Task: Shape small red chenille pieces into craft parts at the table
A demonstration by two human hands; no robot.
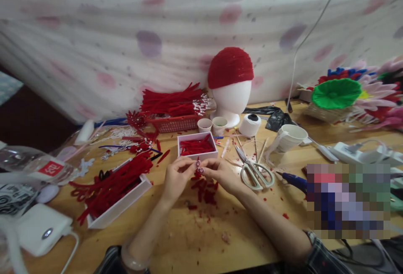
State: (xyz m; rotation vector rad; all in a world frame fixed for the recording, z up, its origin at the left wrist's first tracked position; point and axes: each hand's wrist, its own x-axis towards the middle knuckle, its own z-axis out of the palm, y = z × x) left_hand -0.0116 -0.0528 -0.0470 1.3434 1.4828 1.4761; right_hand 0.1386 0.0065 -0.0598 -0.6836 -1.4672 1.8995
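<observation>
My left hand (179, 176) and my right hand (222, 175) meet over the middle of the table, fingertips pinched together. A small red piece (198, 160) shows at the fingertips; its shape is mostly hidden. Below my hands lies a loose pile of short red fuzzy pieces (204, 188). Just beyond them sits a small white box (215, 144) with red strips inside. Scissors (256, 175) with pale handles rest to the right of my right hand. On the left, a longer white box (121, 206) is heaped with red fuzzy stems (116, 185).
Behind stand a red basket (176, 124) of stems, a white foam head (231, 97) in a red cap, two paper cups (219, 126) and a thread spool (250, 125). Rightward are a white cup (289, 139), a blue glue gun (294, 180) and a power strip (365, 152). A plastic bottle (34, 164) lies left.
</observation>
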